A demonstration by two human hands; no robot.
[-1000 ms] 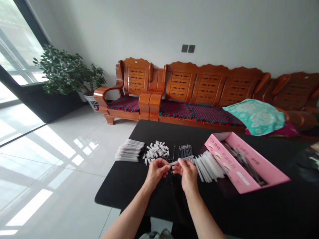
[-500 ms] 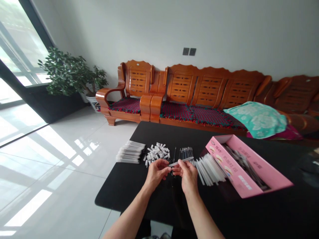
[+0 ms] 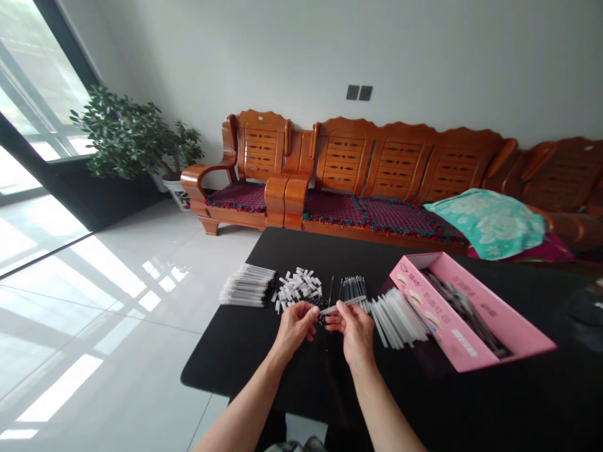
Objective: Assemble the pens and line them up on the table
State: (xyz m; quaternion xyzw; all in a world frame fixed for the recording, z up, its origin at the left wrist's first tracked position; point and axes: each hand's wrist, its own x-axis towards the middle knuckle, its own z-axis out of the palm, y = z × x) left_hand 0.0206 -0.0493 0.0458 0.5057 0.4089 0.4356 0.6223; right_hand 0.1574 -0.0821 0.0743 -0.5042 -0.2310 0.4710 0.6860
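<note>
The flat black table [image 3: 264,370] bears an open pink cardboard box [image 3: 438,320], seemingly for easy reach. Over the table, the left hand's [image 3: 294,326] fingers curl, grip unclear; the right hand [image 3: 354,329] pinches a slim whitish plastic tube [image 3: 329,309], apparently to steady it.

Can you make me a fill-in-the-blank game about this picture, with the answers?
The box is colored ____.
The white caps lie to the ____ of the box.
The right hand holds a tube above the black ____.
The wall has ____ sockets.

Missing words: pink; left; table; two.
</note>
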